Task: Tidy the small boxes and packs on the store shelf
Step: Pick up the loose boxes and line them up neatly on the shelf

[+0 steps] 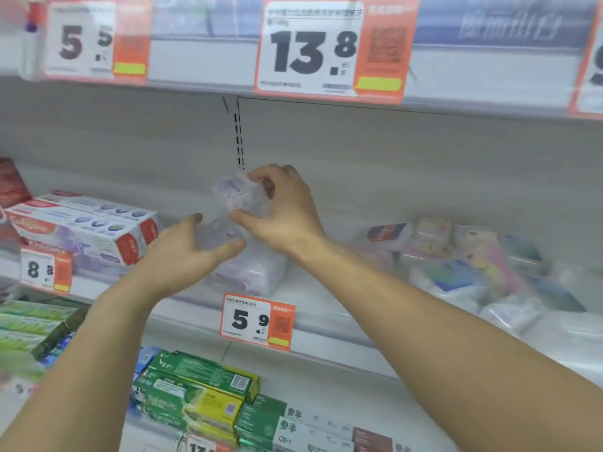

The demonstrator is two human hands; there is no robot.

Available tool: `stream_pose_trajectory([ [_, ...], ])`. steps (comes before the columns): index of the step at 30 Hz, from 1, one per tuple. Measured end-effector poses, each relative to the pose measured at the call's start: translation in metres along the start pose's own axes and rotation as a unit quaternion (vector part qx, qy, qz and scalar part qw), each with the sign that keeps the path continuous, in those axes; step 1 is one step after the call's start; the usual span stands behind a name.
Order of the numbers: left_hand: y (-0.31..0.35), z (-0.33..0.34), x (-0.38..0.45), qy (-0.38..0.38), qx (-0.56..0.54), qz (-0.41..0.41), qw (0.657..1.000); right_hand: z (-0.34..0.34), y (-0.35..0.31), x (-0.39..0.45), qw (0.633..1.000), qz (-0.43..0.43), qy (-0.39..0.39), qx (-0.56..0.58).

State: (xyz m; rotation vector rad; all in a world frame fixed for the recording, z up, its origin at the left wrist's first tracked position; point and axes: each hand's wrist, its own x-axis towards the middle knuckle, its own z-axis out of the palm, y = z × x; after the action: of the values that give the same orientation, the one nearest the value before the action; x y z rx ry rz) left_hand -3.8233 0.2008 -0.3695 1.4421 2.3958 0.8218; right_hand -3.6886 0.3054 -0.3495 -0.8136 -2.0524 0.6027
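Hands occupy the centre of the frame in the single head view, both reaching onto the middle shelf (326, 308). My right hand (287, 210) is clamped on the top of a clear plastic pack (239, 197) with pale purple contents, thumb below and fingers curled over it, just above centre. My left hand (182, 252) sits immediately left and below, fingers spread apart and thumb extended toward the pack's lower part; whether it touches the plastic I cannot tell. The pack's bottom stands on the shelf above a price tag reading 5.9 (257, 321). At left of the frame, red-and-white toothpaste boxes (85, 223) lie stacked on the same shelf, above a tag reading 8.8 (45, 270). At right, a loose heap of clear wrapped packs (463, 265) lies untidy, blurred in detail. Green toothpaste boxes (195, 389) fill the lower shelf at bottom centre. A tag reading 13.8 (329, 47) hangs on the upper shelf edge at top centre.
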Motion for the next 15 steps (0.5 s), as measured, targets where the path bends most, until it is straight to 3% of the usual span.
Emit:
stream_pose_trajectory([
  [2, -0.001, 0.001, -0.004, 0.027, -0.027, 0.010, 0.999, 0.008, 0.000, 0.003, 0.994, -0.086, -0.024, -0.067],
  [5, -0.002, 0.004, -0.006, 0.053, -0.031, 0.031, 0.998, 0.012, -0.001, 0.001, 0.975, -0.131, -0.120, -0.131],
  [9, 0.009, -0.009, -0.007, 0.109, 0.027, 0.057, 0.992, -0.014, -0.004, -0.013, 0.989, -0.127, -0.059, -0.043],
  [12, 0.047, -0.008, -0.011, 0.202, 0.007, 0.137, 0.970, -0.072, 0.007, -0.028, 0.985, -0.072, -0.064, -0.143],
  [15, 0.099, 0.019, -0.021, 0.156, -0.030, 0.221, 0.962, -0.143, 0.024, -0.055, 0.930, 0.080, -0.150, -0.325],
])
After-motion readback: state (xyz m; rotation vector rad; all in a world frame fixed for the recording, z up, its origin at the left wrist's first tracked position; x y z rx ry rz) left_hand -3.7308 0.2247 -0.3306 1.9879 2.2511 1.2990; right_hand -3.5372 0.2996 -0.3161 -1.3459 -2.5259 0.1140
